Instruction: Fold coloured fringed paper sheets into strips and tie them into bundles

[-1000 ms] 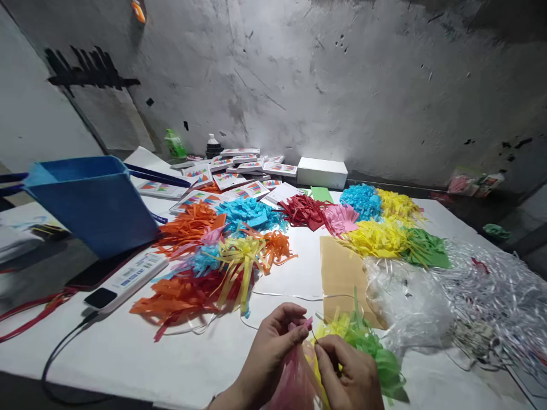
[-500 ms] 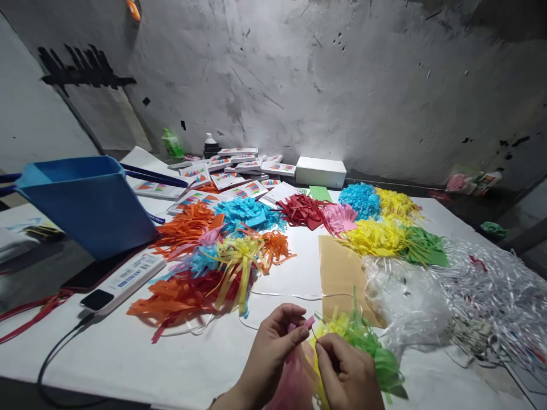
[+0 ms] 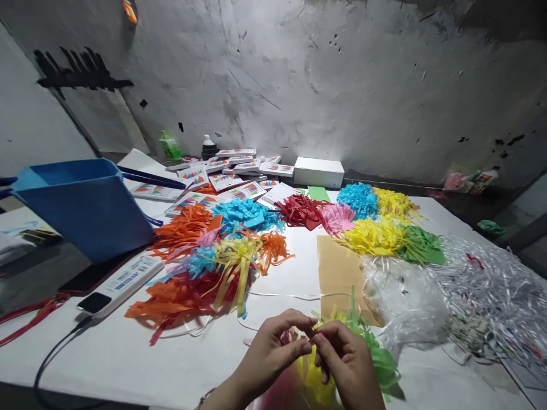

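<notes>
My left hand (image 3: 277, 350) is closed round the top of a pink paper tassel (image 3: 282, 390), whose strips hang blurred below it. Its fingertips meet those of my right hand (image 3: 350, 361), which pinches at the same spot; what lies between the right fingertips is hidden. Behind and beneath both hands lie yellow paper strips (image 3: 314, 373) and a green tassel (image 3: 384, 364). A white cord (image 3: 284, 295) runs across the table just beyond my hands, over a tan paper sheet (image 3: 337, 267).
Orange and red tassels (image 3: 179, 299) lie to the left, near a power bank (image 3: 122, 285) and a blue bin (image 3: 85, 210). Flat boxes (image 3: 222, 181) and a white box (image 3: 318, 172) stand by the wall. A clear plastic bag (image 3: 404, 299) and tangled white strands (image 3: 499, 290) cover the right side.
My right hand has moved up and turned so its fingertips meet the left ones. The thin strand it pinched and the small pink loop at the left fingertips are now hidden.
</notes>
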A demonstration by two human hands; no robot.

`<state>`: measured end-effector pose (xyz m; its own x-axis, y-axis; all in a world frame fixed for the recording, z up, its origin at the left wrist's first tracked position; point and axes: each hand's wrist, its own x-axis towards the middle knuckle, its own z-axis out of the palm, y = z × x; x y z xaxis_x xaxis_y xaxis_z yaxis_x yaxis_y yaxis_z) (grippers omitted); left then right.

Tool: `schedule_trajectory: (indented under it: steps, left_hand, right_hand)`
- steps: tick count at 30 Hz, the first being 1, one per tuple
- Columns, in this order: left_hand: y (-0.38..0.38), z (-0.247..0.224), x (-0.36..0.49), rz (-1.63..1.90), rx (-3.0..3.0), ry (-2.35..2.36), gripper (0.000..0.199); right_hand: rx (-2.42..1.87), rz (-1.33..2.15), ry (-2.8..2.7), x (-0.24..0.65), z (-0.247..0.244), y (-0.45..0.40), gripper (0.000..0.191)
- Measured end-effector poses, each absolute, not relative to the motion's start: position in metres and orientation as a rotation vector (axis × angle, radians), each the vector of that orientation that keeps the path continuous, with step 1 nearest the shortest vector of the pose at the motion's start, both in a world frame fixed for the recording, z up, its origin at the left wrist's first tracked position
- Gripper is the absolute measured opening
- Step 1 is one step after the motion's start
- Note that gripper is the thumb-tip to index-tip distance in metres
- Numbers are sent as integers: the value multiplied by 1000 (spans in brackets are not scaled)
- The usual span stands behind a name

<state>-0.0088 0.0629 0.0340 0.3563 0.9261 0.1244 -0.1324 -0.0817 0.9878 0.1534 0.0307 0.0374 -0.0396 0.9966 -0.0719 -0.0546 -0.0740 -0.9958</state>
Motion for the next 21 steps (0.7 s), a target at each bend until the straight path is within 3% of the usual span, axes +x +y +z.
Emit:
schedule_trajectory:
  steps: [1, 5, 12, 19, 21]
  left_hand:
    - [64, 36, -9, 1069, 1398, 798, 17]
    - [70, 42, -5, 1200, 1388, 840, 22]
    - [123, 65, -42, 1622, 506, 822, 24]
    - [151, 107, -139, 2010, 277, 812, 34]
    - [150, 109, -150, 2103, 292, 808, 34]
  right_hand:
    - [-1221, 1257, -1239, 153, 36, 30, 39]
    - [-1252, 856, -1660, 158, 29, 32, 27]
    - [-1293, 32, -2149, 205, 6, 62, 18]
    - [-1454, -402, -2100, 354, 29, 82, 23]
    - [-1664, -779, -1869, 382, 44, 81, 30]
